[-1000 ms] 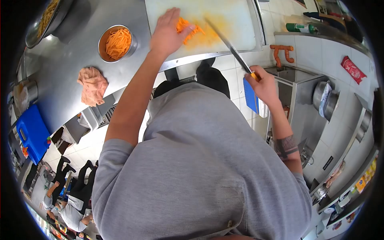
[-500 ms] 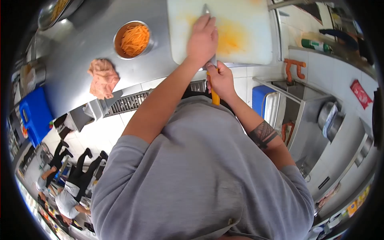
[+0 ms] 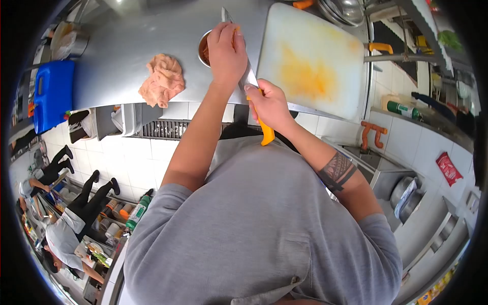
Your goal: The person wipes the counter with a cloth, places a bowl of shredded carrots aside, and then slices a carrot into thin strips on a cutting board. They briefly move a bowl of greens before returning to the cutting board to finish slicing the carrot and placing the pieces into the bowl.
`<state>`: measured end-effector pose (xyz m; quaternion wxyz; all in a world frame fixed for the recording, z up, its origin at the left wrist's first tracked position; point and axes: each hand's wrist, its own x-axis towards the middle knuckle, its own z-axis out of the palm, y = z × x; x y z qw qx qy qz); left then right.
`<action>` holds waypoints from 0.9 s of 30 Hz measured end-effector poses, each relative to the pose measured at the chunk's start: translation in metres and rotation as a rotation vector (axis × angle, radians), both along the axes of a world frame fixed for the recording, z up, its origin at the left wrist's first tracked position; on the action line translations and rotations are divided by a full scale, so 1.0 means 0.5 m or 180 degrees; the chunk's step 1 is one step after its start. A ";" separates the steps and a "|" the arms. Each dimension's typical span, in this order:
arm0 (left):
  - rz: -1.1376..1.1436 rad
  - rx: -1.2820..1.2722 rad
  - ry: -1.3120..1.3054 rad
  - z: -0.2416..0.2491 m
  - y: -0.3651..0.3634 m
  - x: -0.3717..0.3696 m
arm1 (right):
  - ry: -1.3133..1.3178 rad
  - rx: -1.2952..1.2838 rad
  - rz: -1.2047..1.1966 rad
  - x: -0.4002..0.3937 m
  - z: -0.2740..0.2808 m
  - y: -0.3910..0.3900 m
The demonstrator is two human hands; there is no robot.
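Observation:
My right hand [image 3: 270,104] is wrapped round the yellow handle of a knife [image 3: 266,131], whose long blade points forward and left. My left hand [image 3: 227,57] lies against the blade with its fingers pressed together; a bit of orange shows at the fingertips. Under that hand is a metal bowl [image 3: 204,48], mostly hidden, with some orange-brown contents visible at its left side. To the right stands a white cutting board [image 3: 315,66] stained orange. A crumpled pink cloth [image 3: 162,81] rests on the steel counter [image 3: 114,66] to the left.
A blue container [image 3: 53,96] is at the counter's left end. Metal bowls [image 3: 343,10] and another yellow handle [image 3: 381,48] are beyond the board and at its right. Two other people [image 3: 68,239] are at the lower left, away from my hands.
Both hands and the knife have moved left from the cutting board, and my left hand now covers much of the bowl of orange shreds. The view has shifted to the right.

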<state>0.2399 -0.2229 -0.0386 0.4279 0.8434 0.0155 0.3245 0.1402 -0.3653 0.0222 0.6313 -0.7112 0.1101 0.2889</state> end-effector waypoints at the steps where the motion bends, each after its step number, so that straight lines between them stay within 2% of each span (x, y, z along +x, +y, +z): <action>1: 0.0049 -0.0001 -0.0032 0.006 0.014 0.002 | 0.0158 0.0000 0.0045 0.006 0.004 0.010; 3: 0.0288 0.0835 0.0074 0.013 0.034 0.003 | 0.0224 -0.0048 0.0122 0.011 0.011 0.011; 6: 0.0408 0.1128 0.0325 -0.025 0.064 0.006 | 0.0364 -0.0174 0.0224 0.010 0.017 -0.004; 10: 0.0311 0.1224 0.0466 -0.032 0.075 0.008 | 0.0303 -0.0111 0.0105 0.020 0.020 -0.045; 13: 0.0190 0.0813 0.0362 -0.030 0.091 0.006 | 0.0291 -0.0003 0.0003 0.018 0.036 -0.073; 15: -0.0336 0.0135 0.0122 -0.025 0.122 0.006 | 0.0357 -0.0164 -0.0059 0.018 0.041 -0.086; 19: -0.0991 0.0258 0.0158 0.040 0.153 -0.035 | 0.0318 -0.0096 0.0033 0.028 0.063 -0.085; 21: -0.1339 0.1363 0.0175 0.077 0.159 -0.057 | 0.0274 -0.0096 0.0061 0.038 0.082 -0.076; 22: -0.1352 0.1381 0.0180 0.067 0.164 -0.056 | 0.0236 -0.0118 0.0128 0.040 0.086 -0.075; 25: -0.1223 0.1569 0.0517 0.020 0.181 -0.040 | 0.0206 -0.0062 0.0191 0.042 0.079 -0.083; 27: -0.0151 0.1379 0.0855 0.003 0.186 -0.031 | 0.0239 -0.0060 0.0147 0.034 0.077 -0.091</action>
